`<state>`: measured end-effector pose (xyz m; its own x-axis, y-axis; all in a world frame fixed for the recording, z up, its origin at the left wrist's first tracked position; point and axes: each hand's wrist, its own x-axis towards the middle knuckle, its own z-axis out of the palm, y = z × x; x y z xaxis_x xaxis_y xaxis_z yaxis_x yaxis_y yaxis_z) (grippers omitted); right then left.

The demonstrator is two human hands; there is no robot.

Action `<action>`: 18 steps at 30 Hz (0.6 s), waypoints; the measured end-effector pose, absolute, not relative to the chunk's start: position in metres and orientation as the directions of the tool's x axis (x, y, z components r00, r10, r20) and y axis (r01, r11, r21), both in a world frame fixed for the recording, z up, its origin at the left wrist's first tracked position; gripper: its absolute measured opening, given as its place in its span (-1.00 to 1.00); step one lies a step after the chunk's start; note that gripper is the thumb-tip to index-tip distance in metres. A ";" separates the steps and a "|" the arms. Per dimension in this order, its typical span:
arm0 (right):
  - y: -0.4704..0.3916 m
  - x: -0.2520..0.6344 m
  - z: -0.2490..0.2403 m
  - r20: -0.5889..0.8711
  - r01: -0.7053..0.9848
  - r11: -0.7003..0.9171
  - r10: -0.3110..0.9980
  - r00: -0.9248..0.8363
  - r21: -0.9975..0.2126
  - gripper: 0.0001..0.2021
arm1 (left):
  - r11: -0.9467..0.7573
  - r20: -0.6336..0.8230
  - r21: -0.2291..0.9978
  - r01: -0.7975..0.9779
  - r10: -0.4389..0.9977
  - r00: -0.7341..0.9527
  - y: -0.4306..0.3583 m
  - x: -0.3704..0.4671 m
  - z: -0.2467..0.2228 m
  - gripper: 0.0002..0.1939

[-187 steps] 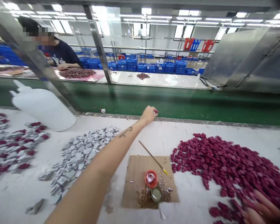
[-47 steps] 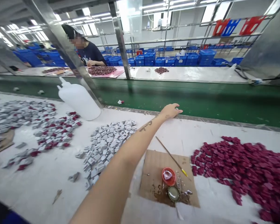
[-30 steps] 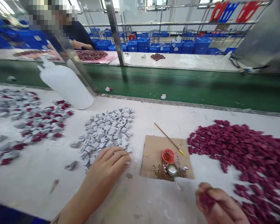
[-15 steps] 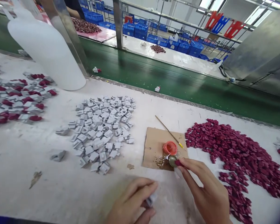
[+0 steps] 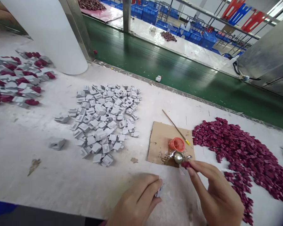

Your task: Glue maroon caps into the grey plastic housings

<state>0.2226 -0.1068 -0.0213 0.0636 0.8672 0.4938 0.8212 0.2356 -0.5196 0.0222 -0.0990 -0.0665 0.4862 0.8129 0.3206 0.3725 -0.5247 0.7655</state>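
Note:
Near the front edge of the table, my left hand (image 5: 139,196) is closed on a small grey plastic part (image 5: 158,191), mostly covered by the fingers. My right hand (image 5: 214,188) pinches a small maroon plastic part (image 5: 186,164) between thumb and fingertips. That maroon part is right beside a metal bottle cap (image 5: 178,157), which lies on a wet brown cardboard piece (image 5: 155,138). Behind the bottle cap is a red cup (image 5: 176,144) with liquid in it. A thin brush (image 5: 175,126) with a yellow end lies across the cardboard's far edge.
Grey parts (image 5: 103,116) are piled left of centre, maroon parts (image 5: 240,150) at right. Joined grey-and-maroon pieces (image 5: 21,78) lie at far left, by a white container (image 5: 54,37). A green conveyor belt (image 5: 132,56) runs behind, carrying a joined piece (image 5: 158,78). Another person's hand (image 5: 1,14) shows at upper left.
The maroon part in my right hand has drawn slightly away from the bottle cap, showing more of it. My left hand still holds the grey part. The view has tilted and shifted.

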 end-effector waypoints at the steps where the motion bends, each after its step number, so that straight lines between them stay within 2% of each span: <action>1: -0.113 0.217 -0.023 0.467 0.761 0.235 0.879 0.100 -0.605 -0.76 | -0.509 0.305 0.774 0.378 0.821 0.482 -0.099 0.022 -0.065 -0.75; 3: -0.125 0.205 -0.029 0.422 0.633 0.261 0.899 0.116 -0.729 -0.72 | -0.461 0.281 0.801 0.381 0.852 0.442 -0.099 0.023 -0.063 -0.79; 6: -0.139 0.190 -0.041 0.386 0.548 0.280 0.919 0.086 -0.788 -0.70 | -0.390 0.233 0.842 0.372 0.885 0.402 -0.100 0.026 -0.063 -0.86; 10: -0.144 0.186 -0.051 0.351 0.563 0.249 0.933 0.079 -0.788 -0.71 | -0.346 0.194 0.869 0.355 0.896 0.399 -0.101 0.026 -0.063 -0.94; 15: -0.141 0.185 -0.049 0.363 0.602 0.295 0.932 -0.009 -0.742 -0.68 | -0.333 0.176 0.868 0.368 0.899 0.400 -0.100 0.024 -0.062 -0.92; 18: -0.139 0.179 -0.048 0.367 0.624 0.274 0.930 0.023 -0.732 -0.70 | -0.344 0.182 0.855 0.389 0.900 0.397 -0.100 0.024 -0.063 -0.92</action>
